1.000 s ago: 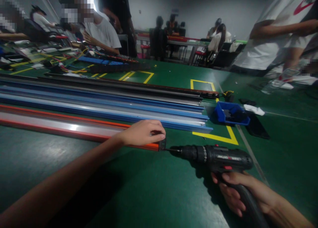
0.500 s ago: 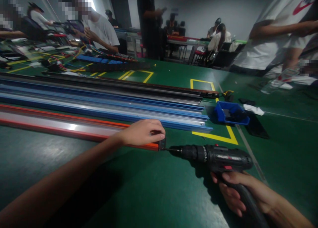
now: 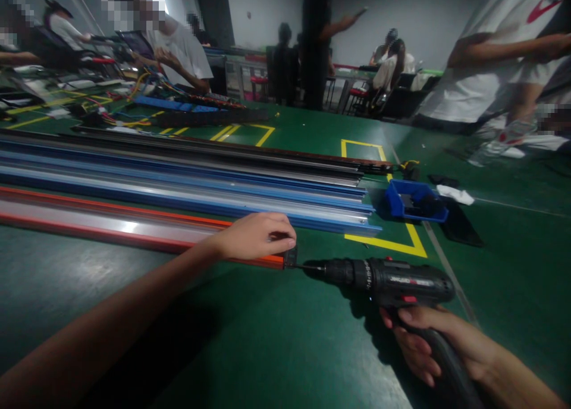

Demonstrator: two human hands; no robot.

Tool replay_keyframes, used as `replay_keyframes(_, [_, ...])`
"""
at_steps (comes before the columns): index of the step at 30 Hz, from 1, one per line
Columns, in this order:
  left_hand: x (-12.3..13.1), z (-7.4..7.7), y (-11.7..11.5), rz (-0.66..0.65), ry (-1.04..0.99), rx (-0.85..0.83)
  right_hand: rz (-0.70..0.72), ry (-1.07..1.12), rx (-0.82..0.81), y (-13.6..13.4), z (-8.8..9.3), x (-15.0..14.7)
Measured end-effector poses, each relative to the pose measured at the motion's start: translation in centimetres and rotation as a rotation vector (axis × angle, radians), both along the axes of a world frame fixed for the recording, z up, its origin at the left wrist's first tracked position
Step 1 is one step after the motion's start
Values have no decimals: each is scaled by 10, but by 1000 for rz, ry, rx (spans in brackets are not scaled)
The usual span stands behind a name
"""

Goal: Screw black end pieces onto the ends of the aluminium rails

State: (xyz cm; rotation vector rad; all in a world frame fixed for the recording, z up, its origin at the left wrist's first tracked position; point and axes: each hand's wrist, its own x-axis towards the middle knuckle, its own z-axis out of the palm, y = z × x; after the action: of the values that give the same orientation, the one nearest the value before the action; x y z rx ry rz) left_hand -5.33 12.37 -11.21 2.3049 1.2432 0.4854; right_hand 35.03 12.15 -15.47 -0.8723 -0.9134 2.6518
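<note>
Curling left hand [image 3: 256, 235] over orange rail [image 3: 143, 227], cannot tell if pinching; clasping drill [image 3: 408, 281] in right hand [image 3: 448, 324]. Unmoved since a second ago.

Is a green counter [image 3: 276, 332]; carries yellow tape [image 3: 383, 245], an orange-edged rail [image 3: 129, 226], blue rails [image 3: 200, 198], black rails [image 3: 214, 153], a blue bin [image 3: 395, 201].

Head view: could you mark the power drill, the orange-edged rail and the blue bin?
Power drill [image 3: 410, 280]: head view, on its motor housing.
Orange-edged rail [image 3: 129, 225]: head view, on its pale middle strip.
Blue bin [image 3: 395, 202]: head view, on its left wall.
</note>
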Motion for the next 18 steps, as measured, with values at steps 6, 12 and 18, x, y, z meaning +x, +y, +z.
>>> replay_keyframes(6, [1, 1, 1, 1, 6, -5, 6, 26, -12, -1, -1, 1])
replay_keyframes(12, [1, 1, 1, -5, 4, -5, 2, 8, -17, 0, -3, 3])
replay_keyframes(18, [1, 0, 1, -3, 7, -4, -11, -14, -13, 1, -2, 2])
